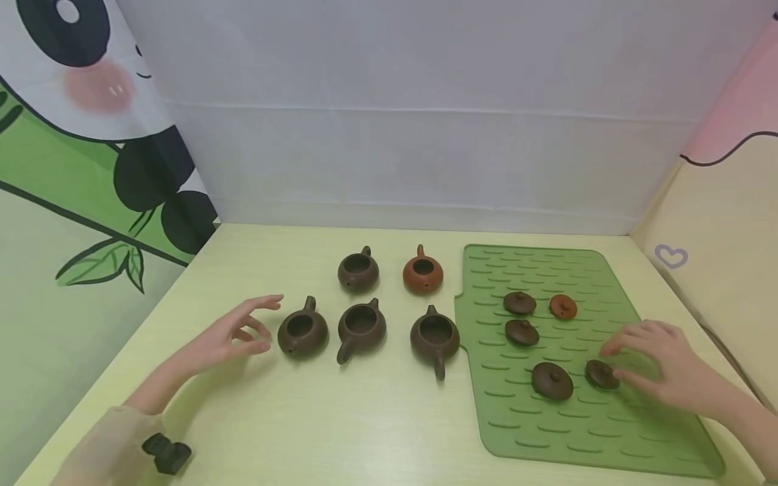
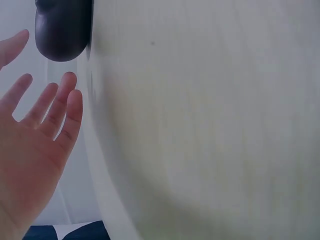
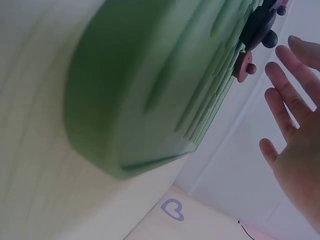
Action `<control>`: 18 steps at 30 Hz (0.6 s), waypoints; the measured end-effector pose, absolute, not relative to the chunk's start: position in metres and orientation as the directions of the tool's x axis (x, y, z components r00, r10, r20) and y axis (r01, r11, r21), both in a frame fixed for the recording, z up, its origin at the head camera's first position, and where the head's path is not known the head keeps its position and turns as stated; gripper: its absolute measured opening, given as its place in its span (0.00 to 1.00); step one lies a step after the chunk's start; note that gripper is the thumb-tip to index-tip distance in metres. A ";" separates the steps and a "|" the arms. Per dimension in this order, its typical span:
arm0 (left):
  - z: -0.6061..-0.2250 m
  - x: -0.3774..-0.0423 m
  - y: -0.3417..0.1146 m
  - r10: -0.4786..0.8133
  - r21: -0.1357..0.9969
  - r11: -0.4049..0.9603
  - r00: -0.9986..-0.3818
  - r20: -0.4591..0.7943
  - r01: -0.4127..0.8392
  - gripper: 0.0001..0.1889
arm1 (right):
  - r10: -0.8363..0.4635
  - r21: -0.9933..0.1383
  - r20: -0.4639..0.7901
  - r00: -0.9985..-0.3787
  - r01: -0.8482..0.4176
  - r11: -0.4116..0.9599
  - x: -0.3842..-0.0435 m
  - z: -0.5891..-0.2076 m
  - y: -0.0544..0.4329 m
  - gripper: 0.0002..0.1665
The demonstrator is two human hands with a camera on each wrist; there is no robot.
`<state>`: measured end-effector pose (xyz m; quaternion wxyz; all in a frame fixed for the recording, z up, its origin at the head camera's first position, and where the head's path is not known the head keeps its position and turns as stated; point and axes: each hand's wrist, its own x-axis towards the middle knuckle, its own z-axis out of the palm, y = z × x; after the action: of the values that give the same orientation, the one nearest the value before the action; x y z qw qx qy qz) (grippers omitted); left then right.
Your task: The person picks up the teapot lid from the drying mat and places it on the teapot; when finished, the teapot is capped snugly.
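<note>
My left hand (image 1: 234, 334) is raised over the table with loosely bent fingers and nothing in them, just left of a dark brown teapot (image 1: 302, 331) without a lid. In the left wrist view, that dark teapot body (image 2: 62, 30) shows beyond the fingertips. At the right, my right hand (image 1: 662, 364) spreads thumb and fingers around a small dark lid (image 1: 602, 374) on the green mat. Its thumb tip is right at the lid's edge, the index finger above it. A larger dark lid (image 1: 552, 381) lies just left of that one.
More lidless teapots stand on the table: a dark one (image 1: 361, 327), another (image 1: 435, 335), one behind (image 1: 358, 271) and a reddish one (image 1: 423, 273). The green mat (image 1: 516, 422) also bears two dark lids (image 1: 519, 303) and a reddish lid (image 1: 563, 307). Fabric walls (image 1: 425, 162) surround the table.
</note>
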<state>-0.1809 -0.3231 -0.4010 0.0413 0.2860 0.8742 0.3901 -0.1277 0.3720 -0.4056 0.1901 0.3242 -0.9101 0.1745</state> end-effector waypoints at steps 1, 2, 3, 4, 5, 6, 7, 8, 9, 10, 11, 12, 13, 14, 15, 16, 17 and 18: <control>-0.402 -0.181 -0.322 0.535 0.715 0.523 -0.831 0.148 0.464 0.39 | -0.525 -0.192 0.460 -0.716 -0.658 0.729 -0.128 -0.406 0.372 0.28; -0.402 -0.180 -0.321 0.541 0.726 0.510 -0.828 0.146 0.461 0.39 | -0.526 -0.189 0.460 -0.715 -0.658 0.729 -0.128 -0.406 0.372 0.28; -0.403 -0.180 -0.321 0.544 0.736 0.504 -0.828 0.137 0.453 0.38 | -0.526 -0.186 0.459 -0.716 -0.656 0.731 -0.128 -0.406 0.371 0.29; -0.405 -0.180 -0.321 0.547 0.746 0.499 -0.828 0.125 0.442 0.38 | -0.524 -0.185 0.457 -0.719 -0.653 0.734 -0.128 -0.406 0.371 0.29; -0.406 -0.180 -0.320 0.549 0.756 0.495 -0.829 0.111 0.429 0.37 | -0.524 -0.182 0.456 -0.720 -0.651 0.737 -0.128 -0.406 0.371 0.29; -0.407 -0.180 -0.320 0.551 0.766 0.490 -0.828 0.098 0.417 0.37 | -0.523 -0.178 0.455 -0.721 -0.649 0.739 -0.128 -0.406 0.371 0.29; -0.408 -0.181 -0.319 0.553 0.774 0.488 -0.829 0.085 0.404 0.37 | -0.523 -0.173 0.453 -0.722 -0.646 0.743 -0.128 -0.406 0.371 0.29; -0.409 -0.181 -0.319 0.555 0.783 0.483 -0.829 0.074 0.393 0.37 | -0.522 -0.171 0.450 -0.725 -0.643 0.746 -0.128 -0.407 0.370 0.30; -0.410 -0.182 -0.318 0.554 0.790 0.479 -0.830 0.064 0.382 0.36 | -0.522 -0.167 0.448 -0.726 -0.641 0.749 -0.128 -0.407 0.370 0.30; -0.411 -0.182 -0.318 0.555 0.797 0.476 -0.830 0.057 0.372 0.36 | -0.522 -0.165 0.444 -0.728 -0.639 0.751 -0.128 -0.407 0.370 0.30; -0.412 -0.183 -0.318 0.554 0.803 0.472 -0.831 0.051 0.364 0.36 | -0.523 -0.163 0.442 -0.729 -0.638 0.753 -0.128 -0.407 0.370 0.31; -0.412 -0.183 -0.317 0.554 0.808 0.468 -0.831 0.048 0.359 0.36 | -0.523 -0.161 0.439 -0.730 -0.637 0.754 -0.128 -0.407 0.370 0.31; -0.413 -0.184 -0.317 0.553 0.810 0.466 -0.832 0.048 0.357 0.36 | -0.524 -0.158 0.438 -0.730 -0.637 0.754 -0.128 -0.407 0.370 0.32; -0.414 -0.184 -0.317 0.552 0.812 0.464 -0.833 0.048 0.354 0.36 | -0.525 -0.157 0.437 -0.730 -0.637 0.755 -0.128 -0.407 0.370 0.32; -0.415 -0.184 -0.317 0.548 0.812 0.467 -0.835 0.045 0.350 0.35 | -0.527 -0.153 0.437 -0.729 -0.638 0.755 -0.129 -0.407 0.370 0.33; -0.415 -0.185 -0.317 0.544 0.811 0.471 -0.838 0.042 0.346 0.35 | -0.528 -0.151 0.437 -0.729 -0.638 0.755 -0.129 -0.407 0.369 0.33; -0.416 -0.185 -0.316 0.539 0.810 0.477 -0.842 0.039 0.343 0.35 | -0.529 -0.147 0.438 -0.727 -0.639 0.755 -0.129 -0.407 0.369 0.33; -0.416 -0.185 -0.316 0.534 0.808 0.483 -0.845 0.034 0.338 0.35 | -0.531 -0.142 0.439 -0.725 -0.639 0.756 -0.130 -0.407 0.369 0.33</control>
<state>-0.1850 -0.3163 -0.4163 0.1114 0.2553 0.8538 0.4398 -0.1296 0.3687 -0.4073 0.1893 0.3186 -0.9177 0.1431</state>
